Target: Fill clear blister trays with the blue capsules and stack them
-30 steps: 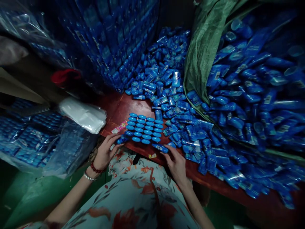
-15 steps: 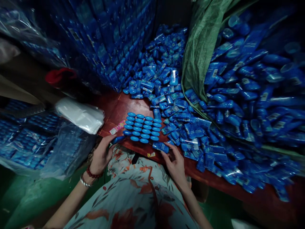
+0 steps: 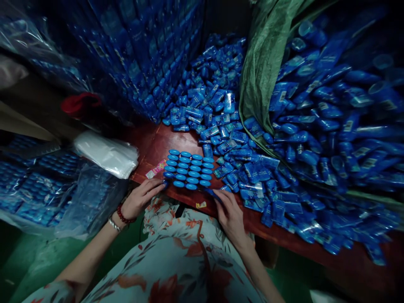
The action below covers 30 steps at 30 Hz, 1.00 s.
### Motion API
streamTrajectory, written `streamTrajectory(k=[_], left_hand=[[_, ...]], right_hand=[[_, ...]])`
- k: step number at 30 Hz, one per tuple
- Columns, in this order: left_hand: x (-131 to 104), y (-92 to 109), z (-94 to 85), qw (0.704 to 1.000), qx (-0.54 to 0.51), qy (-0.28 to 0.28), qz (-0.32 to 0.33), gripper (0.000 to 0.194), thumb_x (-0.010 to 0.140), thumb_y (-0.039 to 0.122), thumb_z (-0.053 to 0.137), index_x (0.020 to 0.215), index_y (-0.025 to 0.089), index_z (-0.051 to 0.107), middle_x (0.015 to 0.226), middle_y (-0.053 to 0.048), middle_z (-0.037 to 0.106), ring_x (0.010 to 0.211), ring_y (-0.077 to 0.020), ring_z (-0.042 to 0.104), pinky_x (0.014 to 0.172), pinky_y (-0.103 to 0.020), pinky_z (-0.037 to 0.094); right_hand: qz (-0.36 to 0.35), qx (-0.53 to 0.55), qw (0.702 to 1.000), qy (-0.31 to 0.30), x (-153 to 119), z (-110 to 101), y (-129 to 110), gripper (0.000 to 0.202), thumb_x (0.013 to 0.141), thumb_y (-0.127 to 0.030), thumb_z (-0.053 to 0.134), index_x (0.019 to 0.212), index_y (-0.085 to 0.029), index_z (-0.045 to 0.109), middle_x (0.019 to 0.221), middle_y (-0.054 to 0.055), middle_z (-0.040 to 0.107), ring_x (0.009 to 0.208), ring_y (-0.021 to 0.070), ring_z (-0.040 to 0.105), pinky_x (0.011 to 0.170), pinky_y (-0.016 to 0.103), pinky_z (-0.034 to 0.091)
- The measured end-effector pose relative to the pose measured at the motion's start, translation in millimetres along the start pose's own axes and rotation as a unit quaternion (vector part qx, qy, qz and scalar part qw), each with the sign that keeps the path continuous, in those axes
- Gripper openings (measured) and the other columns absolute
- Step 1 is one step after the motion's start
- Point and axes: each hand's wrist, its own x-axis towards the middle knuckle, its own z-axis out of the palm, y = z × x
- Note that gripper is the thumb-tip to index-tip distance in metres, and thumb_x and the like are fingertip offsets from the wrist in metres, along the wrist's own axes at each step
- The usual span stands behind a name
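Small blue bottles (image 3: 191,168) stand packed in rows on the red-brown table (image 3: 151,143), their oval light-blue tops facing up. At the near left corner of this block, my left hand (image 3: 142,200) has its fingers closed on a blue bottle, mostly hidden beneath the fingertips. By the near right corner, my right hand (image 3: 229,212) grips another blue bottle (image 3: 208,191), seen nearly edge-on. Both held bottles are close beside the block; whether they touch it I cannot tell.
Loose blue bottles (image 3: 233,147) are heaped behind and to the right, spilling from a green sack (image 3: 260,71). Wrapped stacks of bottles (image 3: 135,54) rise at the back left. White plastic bags (image 3: 107,153) lie left, and a yellow scrap (image 3: 201,205) sits near the table edge.
My left hand has moved right, bringing its bottle to the block's near left corner. The right-hand bottle has turned from label-up to nearly edge-on, close to the near right corner.
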Motion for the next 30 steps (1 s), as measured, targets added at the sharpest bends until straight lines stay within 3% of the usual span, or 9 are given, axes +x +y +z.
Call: streamTrajectory(k=[4,7,12,16,20,25,30], left_hand=[[-1.2,0.5,-1.0,1.000,0.020,0.004,0.005,0.046,0.091,0.011,0.038,0.136,0.022,0.039,0.121,-0.014,0.057,0.113,-0.0204,0.053,0.092,-0.036,0.048],[0.7,2.0,-2.9,1.000,0.021,0.003,0.004,0.047,0.091,0.010,0.037,0.137,0.022,0.038,0.121,-0.014,0.057,0.115,-0.0204,0.053,0.094,-0.037,0.048],[5.5,8.4,-6.5,1.000,0.014,0.013,0.008,0.047,0.091,0.010,0.037,0.137,0.021,0.037,0.122,-0.014,0.057,0.117,-0.0210,0.051,0.094,-0.037,0.048],[6.1,6.6,1.4,1.000,0.003,0.023,0.001,0.043,0.091,0.013,0.040,0.133,0.021,0.043,0.120,-0.013,0.058,0.115,-0.0210,0.053,0.093,-0.037,0.049],[5.3,-5.0,9.8,0.999,-0.012,0.031,0.000,0.042,0.091,0.012,0.041,0.131,0.021,0.045,0.117,-0.013,0.058,0.112,-0.0199,0.054,0.091,-0.037,0.049],[19.1,-9.1,-3.7,0.999,-0.002,-0.031,0.024,0.040,0.092,0.010,0.036,0.129,0.020,0.046,0.113,-0.013,0.060,0.108,-0.0195,0.055,0.086,-0.036,0.052],[33.9,-8.1,-9.6,0.995,0.026,-0.065,0.078,0.039,0.092,0.009,0.032,0.125,0.019,0.049,0.107,-0.011,0.061,0.111,-0.0201,0.052,0.089,-0.038,0.050]], right_hand=[[0.003,-0.037,0.999,-0.029,3.5,-3.4,-0.3,0.037,0.090,-0.025,0.046,0.126,-0.027,0.054,0.096,0.007,0.057,0.083,0.0146,0.061,0.074,0.025,0.051],[0.016,-0.020,0.999,-0.026,7.3,-8.2,-4.2,0.029,0.089,-0.027,0.049,0.115,-0.025,0.062,0.089,0.006,0.058,0.078,0.0145,0.060,0.072,0.026,0.051],[0.090,0.053,0.994,-0.044,9.2,-15.5,-3.0,0.031,0.083,-0.030,0.058,0.113,-0.023,0.060,0.094,0.005,0.064,0.076,0.0155,0.062,0.068,0.026,0.052],[0.148,0.087,0.984,-0.047,6.2,-10.1,5.4,0.031,0.086,-0.027,0.050,0.115,-0.022,0.059,0.079,0.002,0.068,0.060,0.0142,0.063,0.061,0.027,0.053],[0.115,0.032,0.993,0.009,7.8,-4.0,6.5,0.025,0.085,-0.034,0.054,0.104,-0.022,0.064,0.094,0.005,0.070,0.081,0.0190,0.066,0.076,0.032,0.053],[0.103,-0.005,0.994,0.040,11.9,-6.9,3.8,0.026,0.085,-0.037,0.056,0.102,-0.021,0.065,0.097,0.006,0.068,0.089,0.0199,0.064,0.079,0.031,0.050],[0.179,-0.020,0.984,0.008,10.7,-10.3,3.8,0.032,0.088,-0.042,0.048,0.102,-0.017,0.062,0.071,0.001,0.067,0.058,0.0161,0.061,0.059,0.027,0.049]])
